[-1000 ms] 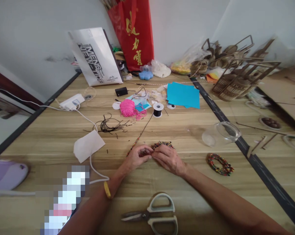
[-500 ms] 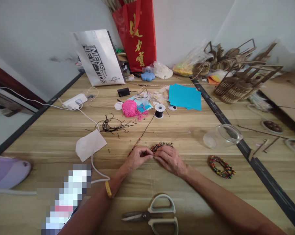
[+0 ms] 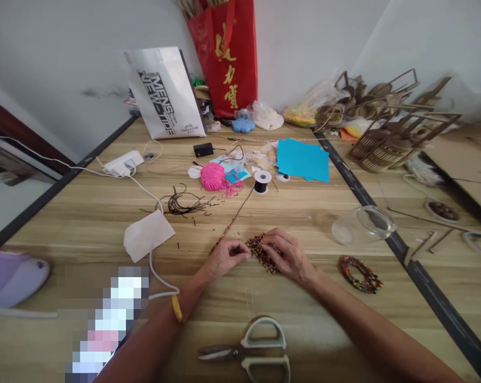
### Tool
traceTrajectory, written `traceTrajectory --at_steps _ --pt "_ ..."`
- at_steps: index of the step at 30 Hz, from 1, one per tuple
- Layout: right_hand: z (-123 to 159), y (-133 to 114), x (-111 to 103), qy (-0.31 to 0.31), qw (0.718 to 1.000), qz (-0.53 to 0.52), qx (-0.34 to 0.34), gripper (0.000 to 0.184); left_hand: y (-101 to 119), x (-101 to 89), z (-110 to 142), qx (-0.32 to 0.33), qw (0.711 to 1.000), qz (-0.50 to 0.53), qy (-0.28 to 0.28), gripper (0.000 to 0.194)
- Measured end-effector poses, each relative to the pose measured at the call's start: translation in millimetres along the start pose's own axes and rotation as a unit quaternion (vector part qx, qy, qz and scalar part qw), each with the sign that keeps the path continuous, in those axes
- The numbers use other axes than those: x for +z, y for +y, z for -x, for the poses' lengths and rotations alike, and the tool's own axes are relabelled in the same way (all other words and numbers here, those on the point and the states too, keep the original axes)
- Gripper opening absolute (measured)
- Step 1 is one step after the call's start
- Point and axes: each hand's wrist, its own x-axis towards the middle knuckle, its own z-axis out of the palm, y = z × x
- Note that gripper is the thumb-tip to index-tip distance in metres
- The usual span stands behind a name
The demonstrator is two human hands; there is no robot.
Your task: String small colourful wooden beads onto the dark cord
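My left hand has its thumb and forefinger pinched together at the near end of a thin dark cord. Small coloured beads are threaded along that cord, which leads back to a spool of black cord. Just to the right lies a heap of small multicoloured beads. My right hand hovers at the heap with bent fingers drawn together over it; whether a bead sits between the fingertips is too small to make out.
Scissors lie near the front edge. On the right are a finished-looking bead loop and a clear glass jar on its side. Behind are pink yarn, blue sheets and black cord pieces. A white cable runs at left.
My right hand has moved away from my left fingertips, slightly right and up, onto the bead heap, and more of the heap shows. My left hand has stayed in place.
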Motion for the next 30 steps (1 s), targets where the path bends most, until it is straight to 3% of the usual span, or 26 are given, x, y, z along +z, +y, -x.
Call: traceTrajectory --at_steps 8,13,16,19,22,26,30 --pt "-7 1 0 -0.115 0.992 0.048 -0.002 0.016 -1 1.0 0 -0.013 0.998 0.062 0.021 0.027" --pt "-14 -4 1 -0.133 0.988 0.080 -0.019 0.017 -4 1.7 -1 -0.009 0.997 0.074 0.020 0.028" --pt "-21 -27 1 -0.115 0.988 0.070 -0.081 0.018 -5 2.2 -1 -0.006 0.998 0.063 0.021 0.027" --pt "-29 -65 8 -0.089 0.969 0.037 -0.228 0.024 -3 2.9 0 0.008 0.998 0.054 0.021 0.022" --pt "-36 -103 19 -0.170 0.928 0.052 -0.328 0.026 0 4.3 2 -0.010 0.999 0.037 0.028 0.014" --pt "-44 -128 36 -0.214 0.908 0.060 -0.356 0.041 -2 5.8 2 -0.014 0.999 0.035 0.030 0.014" --pt "-49 -116 38 -0.220 0.913 0.091 -0.331 0.020 -4 5.0 1 -0.026 0.998 0.050 0.028 0.019"
